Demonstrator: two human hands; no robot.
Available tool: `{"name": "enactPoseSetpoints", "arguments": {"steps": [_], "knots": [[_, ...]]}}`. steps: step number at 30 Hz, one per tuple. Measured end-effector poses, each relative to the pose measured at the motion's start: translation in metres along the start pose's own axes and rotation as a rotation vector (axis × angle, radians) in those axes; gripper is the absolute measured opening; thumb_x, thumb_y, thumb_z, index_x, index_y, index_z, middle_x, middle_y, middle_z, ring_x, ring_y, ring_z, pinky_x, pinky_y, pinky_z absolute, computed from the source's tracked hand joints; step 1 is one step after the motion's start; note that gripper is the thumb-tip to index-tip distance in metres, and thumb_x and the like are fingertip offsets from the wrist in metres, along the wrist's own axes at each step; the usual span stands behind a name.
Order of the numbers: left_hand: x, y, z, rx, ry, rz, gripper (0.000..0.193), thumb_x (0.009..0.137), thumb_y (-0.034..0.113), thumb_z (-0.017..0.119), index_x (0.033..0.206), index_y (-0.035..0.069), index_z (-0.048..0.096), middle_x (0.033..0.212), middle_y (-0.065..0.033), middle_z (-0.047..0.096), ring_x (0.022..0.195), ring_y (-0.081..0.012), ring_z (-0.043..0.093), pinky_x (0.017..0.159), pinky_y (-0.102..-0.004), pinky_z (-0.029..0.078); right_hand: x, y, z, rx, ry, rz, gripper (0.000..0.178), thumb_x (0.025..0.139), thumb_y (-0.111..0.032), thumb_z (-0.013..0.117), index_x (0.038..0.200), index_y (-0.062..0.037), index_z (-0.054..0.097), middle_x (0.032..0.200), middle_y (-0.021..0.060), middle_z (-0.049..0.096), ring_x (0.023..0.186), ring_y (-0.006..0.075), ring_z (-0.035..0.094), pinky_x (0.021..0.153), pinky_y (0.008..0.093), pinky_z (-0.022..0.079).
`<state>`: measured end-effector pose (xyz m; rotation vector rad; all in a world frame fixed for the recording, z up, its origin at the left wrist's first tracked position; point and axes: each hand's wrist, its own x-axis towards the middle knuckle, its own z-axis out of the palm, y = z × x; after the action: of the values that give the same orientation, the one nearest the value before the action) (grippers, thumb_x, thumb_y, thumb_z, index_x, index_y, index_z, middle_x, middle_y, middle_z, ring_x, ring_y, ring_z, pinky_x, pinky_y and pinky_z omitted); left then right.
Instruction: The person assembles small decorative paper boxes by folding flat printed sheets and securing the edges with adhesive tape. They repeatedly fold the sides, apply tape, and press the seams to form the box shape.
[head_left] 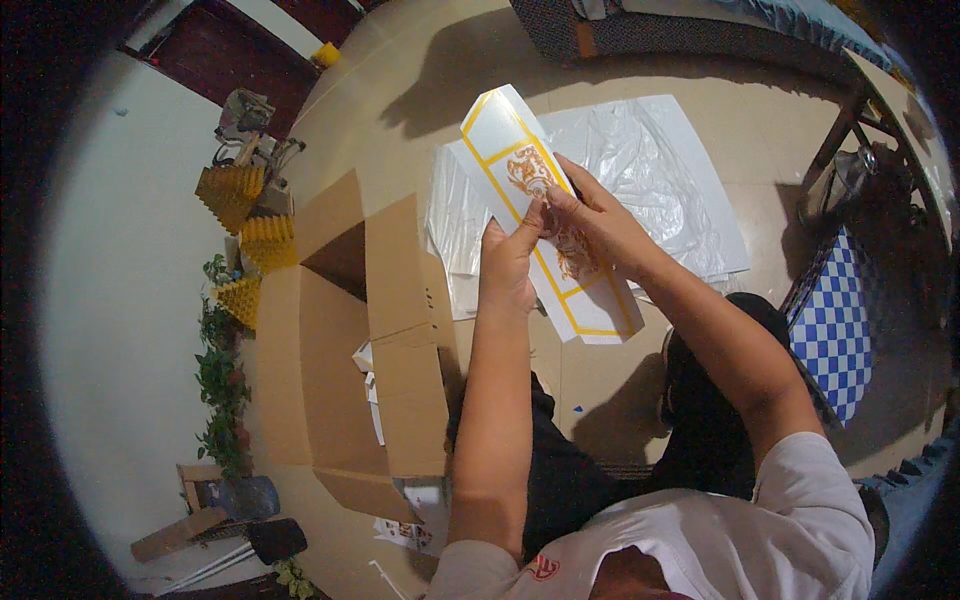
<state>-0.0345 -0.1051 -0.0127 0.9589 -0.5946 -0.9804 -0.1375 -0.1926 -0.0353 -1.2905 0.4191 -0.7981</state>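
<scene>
A long white card piece [508, 128] with pointed ends, yellow lines and an orange-brown ornament is held tilted in front of me, apparently a folded paper box blank. My left hand [510, 265] grips its near left edge, thumb lying on the printed face. From the right side, my right hand [600, 220] closes on the same piece, its thumb meeting the left one near the middle. The fingers behind the card are mostly hidden. Below it on the floor lie white sheets [715, 225] and crumpled clear plastic [630, 150].
An open brown cardboard box [410, 300] stands at my left, with white pieces [374, 400] inside. Beyond it are yellow ridged stacks [265, 242] and a leafy plant [215, 375]. A blue-and-white checked item [838, 320] sits at right, near a dark-framed table [840, 140].
</scene>
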Motion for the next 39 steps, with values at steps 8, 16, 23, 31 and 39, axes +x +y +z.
{"name": "enactPoseSetpoints", "arguments": {"steps": [8,16,23,31,39], "knots": [[-0.001,-0.001,-0.01,0.035,-0.065,-0.092,0.043,0.087,0.018,0.069,0.126,0.005,0.053,0.115,-0.0038,0.062,0.105,-0.0169,0.057,0.093,-0.0321,0.044,-0.009,-0.019,0.016,-0.016,-0.013,0.044,0.04,0.1,-0.034,0.048,0.125,-0.0024,0.052,0.101,0.0047,0.06,0.09,0.0107,0.056,0.081,0.0271,0.047],[-0.002,-0.01,-0.02,0.141,-0.071,-0.112,0.042,0.088,0.014,0.068,0.125,0.001,0.052,0.114,-0.0053,0.062,0.105,-0.0175,0.058,0.092,-0.0324,0.044,-0.011,-0.018,0.013,-0.104,0.071,0.042,0.041,0.098,-0.04,0.048,0.107,-0.0017,0.061,0.086,0.0056,0.062,0.077,0.0125,0.057,0.07,0.0289,0.048],[0.0,-0.015,-0.004,0.43,0.226,0.23,0.045,0.086,0.02,0.072,0.12,0.001,0.051,0.11,-0.0091,0.06,0.1,-0.017,0.057,0.09,-0.0314,0.043,-0.012,-0.013,0.006,0.06,0.08,0.116,0.041,0.098,-0.039,0.049,0.095,-0.0004,0.063,0.078,0.0026,0.059,0.069,0.01,0.055,0.063,0.0254,0.045],[0.005,-0.004,-0.021,0.219,0.169,0.088,0.032,0.085,0.014,0.072,0.106,-0.001,0.053,0.102,-0.0098,0.063,0.088,-0.0149,0.06,0.078,-0.0273,0.048,-0.004,-0.009,0.007,-0.069,0.173,-0.045,0.042,0.098,-0.037,0.049,0.112,0.0013,0.06,0.096,0.0083,0.065,0.08,0.0134,0.058,0.072,0.0269,0.048],[0.015,0.035,-0.058,-0.001,0.548,0.446,0.025,0.091,0.013,0.064,0.107,-0.003,0.054,0.104,-0.0126,0.063,0.091,-0.0204,0.063,0.081,-0.0336,0.052,-0.015,-0.01,-0.004,-0.24,-0.297,0.34,0.036,0.095,-0.035,0.057,0.097,-0.0003,0.065,0.084,0.0019,0.062,0.075,0.0086,0.052,0.07,0.0263,0.045]]}}
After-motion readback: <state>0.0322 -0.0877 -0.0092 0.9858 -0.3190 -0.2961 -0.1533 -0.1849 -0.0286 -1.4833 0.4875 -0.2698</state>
